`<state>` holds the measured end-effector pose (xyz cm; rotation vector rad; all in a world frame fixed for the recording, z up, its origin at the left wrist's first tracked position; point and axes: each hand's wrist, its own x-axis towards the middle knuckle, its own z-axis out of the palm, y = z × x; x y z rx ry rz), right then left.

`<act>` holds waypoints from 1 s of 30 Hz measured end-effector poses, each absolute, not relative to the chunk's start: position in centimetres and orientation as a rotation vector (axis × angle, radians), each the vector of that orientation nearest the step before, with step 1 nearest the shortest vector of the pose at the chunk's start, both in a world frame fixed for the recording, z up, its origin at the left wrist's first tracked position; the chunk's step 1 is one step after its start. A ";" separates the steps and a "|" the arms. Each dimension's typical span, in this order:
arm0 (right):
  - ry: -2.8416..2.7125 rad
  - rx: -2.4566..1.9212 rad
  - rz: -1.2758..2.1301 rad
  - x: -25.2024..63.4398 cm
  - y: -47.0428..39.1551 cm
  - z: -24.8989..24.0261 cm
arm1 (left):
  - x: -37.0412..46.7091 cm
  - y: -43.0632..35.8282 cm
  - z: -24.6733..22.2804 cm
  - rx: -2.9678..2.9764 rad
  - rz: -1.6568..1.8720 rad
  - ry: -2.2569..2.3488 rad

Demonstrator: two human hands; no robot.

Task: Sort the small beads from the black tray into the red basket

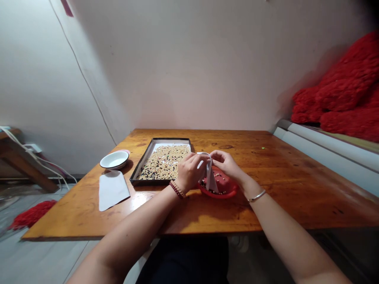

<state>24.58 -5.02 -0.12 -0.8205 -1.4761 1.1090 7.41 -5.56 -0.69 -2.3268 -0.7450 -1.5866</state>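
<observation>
Both my hands pinch the top edge of a thin white bag-like piece (pixel 212 181), which hangs down into a red plastic basket (pixel 231 194). My left hand (pixel 191 171) closes on its left side, and part of the hand covers the tray's right edge. On the other side my right hand (pixel 227 163) grips it with bent fingers. Light and dark beans (pixel 219 191) lie in the basket below. Whether the white piece has anything inside cannot be seen.
Left of the basket stands a dark-rimmed tray (pixel 151 182) with many pale and dark beans. A white bowl (pixel 114 159) with a dark rim and a flat white sheet-like piece (pixel 113 190) are farther left. Red fluffy material (pixel 349 86) is heaped at the right.
</observation>
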 end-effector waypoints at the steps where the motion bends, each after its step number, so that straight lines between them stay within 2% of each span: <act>1: -1.492 -0.823 1.110 24.6 -5.0 -0.2 | 7.4 -5.5 -0.7 -2.335 -1.588 -0.742; 16: -1.414 -0.836 1.073 24.6 -5.4 0.3 | 7.4 -5.5 -0.7 -2.320 -1.570 -0.775; 22: -1.220 -0.846 1.151 25.1 -5.5 0.3 | 7.5 -5.2 -1.4 -2.353 -1.491 -0.909; 30: -1.402 -0.654 1.328 24.9 -6.2 0.7 | 7.3 -5.3 -1.3 -2.253 -1.547 -0.916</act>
